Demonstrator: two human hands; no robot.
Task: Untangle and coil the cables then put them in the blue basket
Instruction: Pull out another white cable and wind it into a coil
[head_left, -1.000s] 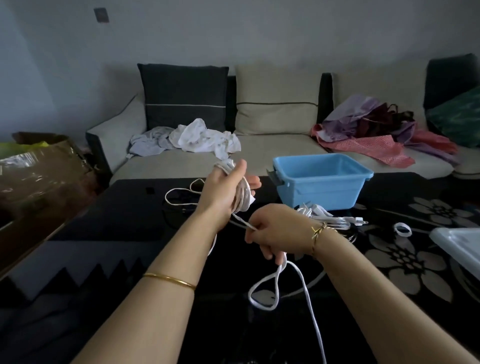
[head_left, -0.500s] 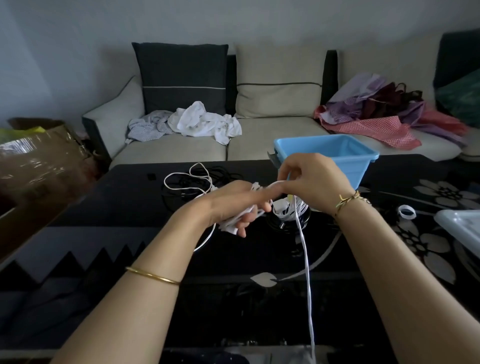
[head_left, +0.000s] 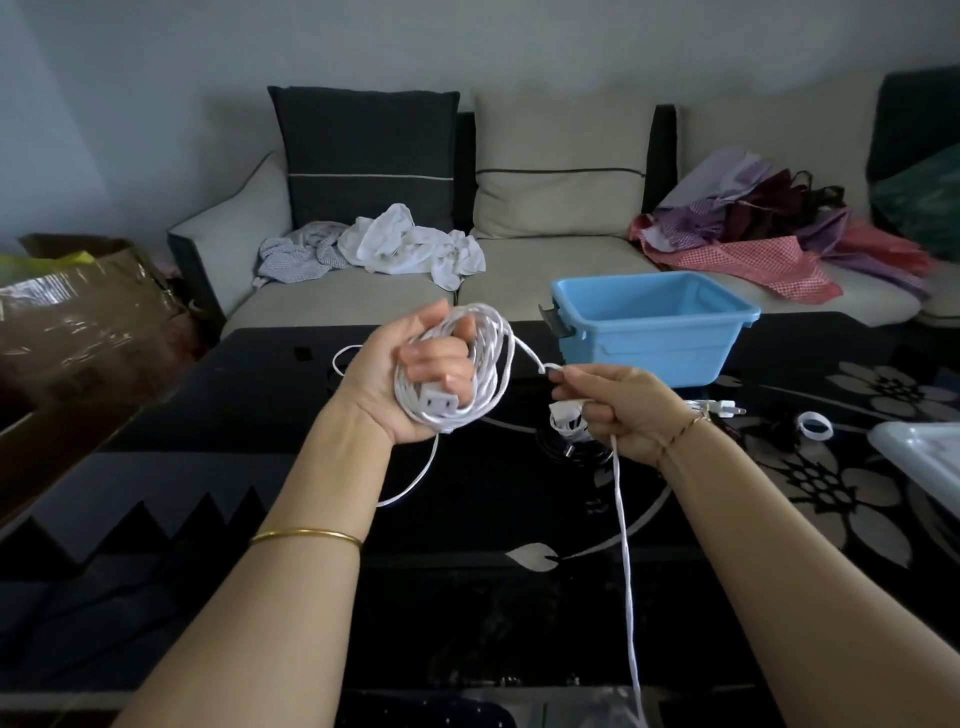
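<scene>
My left hand (head_left: 410, 374) is turned palm up and grips a coil of white cable (head_left: 483, 384) wound around its fingers, with a white socket end lying on the coil. My right hand (head_left: 618, 410) pinches the same cable's free length just right of the coil; that length hangs down past the table's near edge. The blue basket (head_left: 649, 332) stands empty on the black table behind my right hand. More white cables (head_left: 566, 421) lie on the table under my right hand, and a white plug (head_left: 724, 408) pokes out to its right.
A black table (head_left: 218, 467) with a flower pattern carries a small white cable ring (head_left: 814, 425) and a white tray (head_left: 924, 457) at the right edge. Behind stands a sofa (head_left: 545, 270) with clothes heaps; a cardboard box (head_left: 78, 312) sits at left.
My left hand has turned palm up and risen, showing the coil. My right hand has dropped from near the basket to the right of the coil, still on the cable.
</scene>
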